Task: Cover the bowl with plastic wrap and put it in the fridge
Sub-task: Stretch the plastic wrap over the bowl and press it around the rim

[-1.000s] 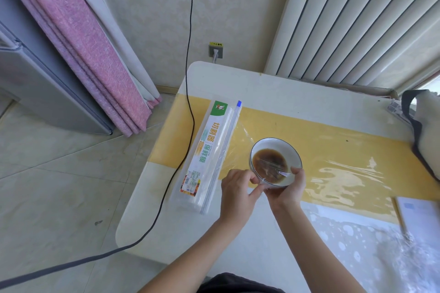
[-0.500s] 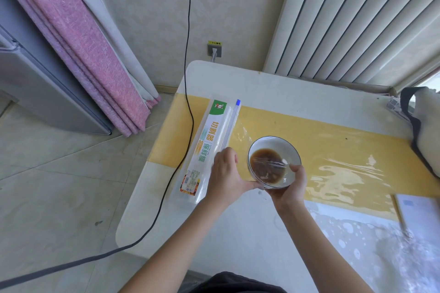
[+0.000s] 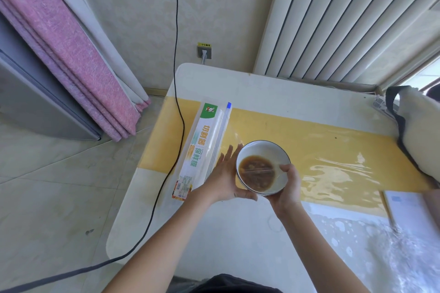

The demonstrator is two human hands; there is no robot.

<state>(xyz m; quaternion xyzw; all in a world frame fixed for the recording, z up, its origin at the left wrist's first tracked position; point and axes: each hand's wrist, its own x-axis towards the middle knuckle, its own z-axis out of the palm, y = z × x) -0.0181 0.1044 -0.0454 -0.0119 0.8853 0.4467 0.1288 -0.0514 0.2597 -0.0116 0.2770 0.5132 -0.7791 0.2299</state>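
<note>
A white bowl (image 3: 269,150) with a dark rim holds brown liquid and has clear plastic wrap stretched over its top. It is tilted slightly toward me above the table (image 3: 238,83). My left hand (image 3: 226,178) presses flat against the bowl's left side, fingers extended, thumb under the near rim. My right hand (image 3: 287,188) grips the bowl's right near edge, thumb on the wrap. The plastic wrap box (image 3: 202,147), white and green with a blue slider, lies on the table just left of the bowl.
A grey fridge (image 3: 28,102) stands at the far left beside pink curtains (image 3: 71,50). A black cable (image 3: 177,93) hangs over the table's left edge. A white bag (image 3: 419,131) sits at the right, a notebook (image 3: 409,209) near right. Loose wrap (image 3: 345,166) lies on the yellow strip.
My left hand slid from the bowl's near rim to its left side and flattened against it. The bowl has risen a little and tilted. My right hand kept its grip.
</note>
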